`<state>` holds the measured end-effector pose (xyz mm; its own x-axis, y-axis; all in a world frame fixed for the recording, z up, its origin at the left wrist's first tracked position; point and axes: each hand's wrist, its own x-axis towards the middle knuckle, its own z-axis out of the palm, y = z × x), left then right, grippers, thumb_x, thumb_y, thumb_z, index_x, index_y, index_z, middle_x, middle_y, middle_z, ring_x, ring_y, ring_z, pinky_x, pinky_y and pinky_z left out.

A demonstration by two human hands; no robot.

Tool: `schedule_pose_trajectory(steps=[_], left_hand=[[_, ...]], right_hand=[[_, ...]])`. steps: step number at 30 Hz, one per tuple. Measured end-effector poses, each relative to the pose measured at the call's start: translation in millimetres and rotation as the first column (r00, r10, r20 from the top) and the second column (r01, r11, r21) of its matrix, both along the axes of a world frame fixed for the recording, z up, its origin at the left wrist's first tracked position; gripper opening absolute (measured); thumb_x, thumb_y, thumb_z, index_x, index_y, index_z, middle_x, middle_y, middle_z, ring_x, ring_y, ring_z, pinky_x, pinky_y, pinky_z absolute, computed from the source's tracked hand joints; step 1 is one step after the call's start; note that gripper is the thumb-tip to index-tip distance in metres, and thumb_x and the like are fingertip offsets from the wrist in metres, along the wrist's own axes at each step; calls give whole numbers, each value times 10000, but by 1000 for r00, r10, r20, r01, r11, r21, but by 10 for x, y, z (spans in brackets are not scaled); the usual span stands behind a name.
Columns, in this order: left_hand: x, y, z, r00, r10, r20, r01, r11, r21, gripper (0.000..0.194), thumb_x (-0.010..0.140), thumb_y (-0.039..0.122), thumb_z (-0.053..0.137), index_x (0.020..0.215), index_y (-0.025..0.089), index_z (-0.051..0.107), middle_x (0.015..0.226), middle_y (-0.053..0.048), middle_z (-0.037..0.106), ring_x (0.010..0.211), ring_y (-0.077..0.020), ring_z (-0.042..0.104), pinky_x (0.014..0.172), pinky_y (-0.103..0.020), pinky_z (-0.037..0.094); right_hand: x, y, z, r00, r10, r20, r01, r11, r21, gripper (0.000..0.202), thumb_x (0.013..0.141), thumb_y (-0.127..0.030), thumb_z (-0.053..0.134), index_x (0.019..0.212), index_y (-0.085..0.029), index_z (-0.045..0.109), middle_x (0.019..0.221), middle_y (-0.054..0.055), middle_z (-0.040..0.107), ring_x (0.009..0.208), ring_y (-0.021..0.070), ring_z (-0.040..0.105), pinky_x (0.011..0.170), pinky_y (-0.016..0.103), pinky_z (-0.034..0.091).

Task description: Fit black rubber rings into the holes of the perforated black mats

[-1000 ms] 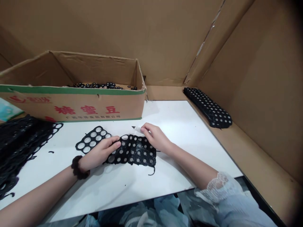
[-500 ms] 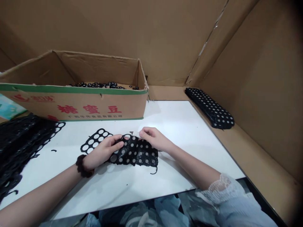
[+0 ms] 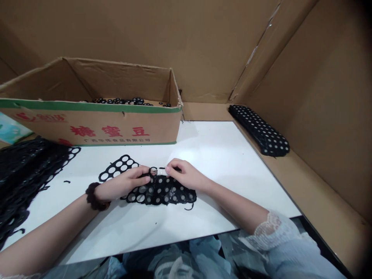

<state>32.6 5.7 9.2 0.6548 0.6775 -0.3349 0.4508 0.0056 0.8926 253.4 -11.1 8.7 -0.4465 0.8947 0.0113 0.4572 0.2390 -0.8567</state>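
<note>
A black rubbery sheet with rows of round holes (image 3: 162, 192) lies on the white table in front of me. My left hand (image 3: 128, 181) is closed on its upper left part, thumb on top and fingers behind. At the sheet's top edge, my right hand (image 3: 181, 173) pinches with thumb and forefinger, close to a small pale strip (image 3: 162, 171); I cannot tell whether that strip is part of the sheet. Beside the strip, near my left fingertips, a black ring edge (image 3: 153, 170) stands up. Behind my left hand lies a flat piece with large open holes (image 3: 119, 167).
At the back left a cardboard box (image 3: 124, 124) holds many small black rings (image 3: 122, 101). A heap of black sheets (image 3: 31, 170) lies at the left. By the right cardboard wall is a dotted black stack (image 3: 258, 130). Scraps dot the white table (image 3: 221, 155).
My right hand has shifted slightly left, nearer my left hand. The pale strip now shows between the two hands, and the sheet lies a little flatter.
</note>
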Motion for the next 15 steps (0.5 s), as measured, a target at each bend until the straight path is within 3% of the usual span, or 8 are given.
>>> schedule_pose_trajectory(steps=[8, 15], left_hand=[[-14, -22, -9, 985, 170, 40, -163, 976, -145, 269, 767, 341, 496, 989, 203, 558, 1065, -22, 584, 1004, -221, 510, 863, -317, 411], [-9, -37, -39, 983, 182, -22, -182, 983, 4, 227, 767, 289, 460, 944, 234, 591, 1077, 12, 585, 1045, -222, 474, 926, -311, 358]], right_hand=[[-43, -22, 14, 1000, -17, 7, 16, 998, 62, 292, 872, -335, 351, 694, -164, 508, 758, 13, 495, 724, 116, 475, 694, 252, 369], [-107, -80, 24, 996, -23, 82, 10, 989, 150, 274, 886, -296, 329, 641, -183, 376, 603, -23, 410, 671, 125, 413, 680, 273, 330]])
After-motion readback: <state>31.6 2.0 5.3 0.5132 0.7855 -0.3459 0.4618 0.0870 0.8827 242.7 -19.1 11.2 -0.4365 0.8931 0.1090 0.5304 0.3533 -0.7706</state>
